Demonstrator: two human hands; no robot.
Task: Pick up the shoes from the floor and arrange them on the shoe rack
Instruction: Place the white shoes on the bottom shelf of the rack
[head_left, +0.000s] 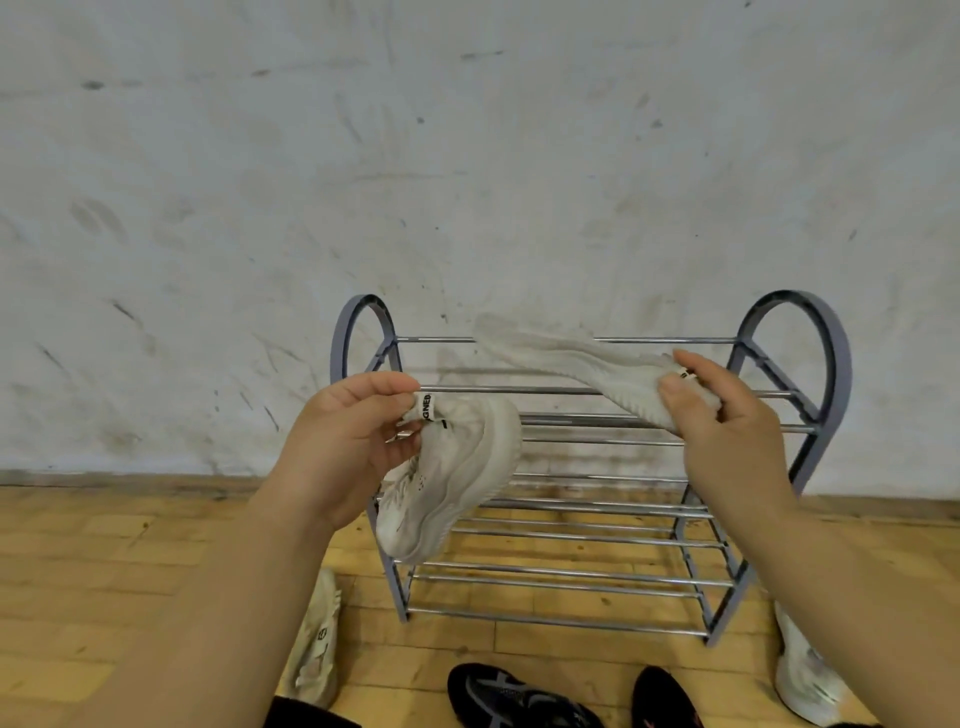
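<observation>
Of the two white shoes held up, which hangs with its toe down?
The left shoe, which the left hand pinches by its heel tab, toe toward the floor. The right shoe, in the right hand, points away over the shoe rack.

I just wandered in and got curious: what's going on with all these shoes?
A person is putting shoes onto a grey metal shoe rack. The left hand pinches a white sneaker by its heel tab, toe hanging down in front of the rack. The right hand holds a second white sneaker by its heel over the top shelf. Neither is set down yet. A pale sneaker, a white shoe and two black shoes are down on the floor.
</observation>
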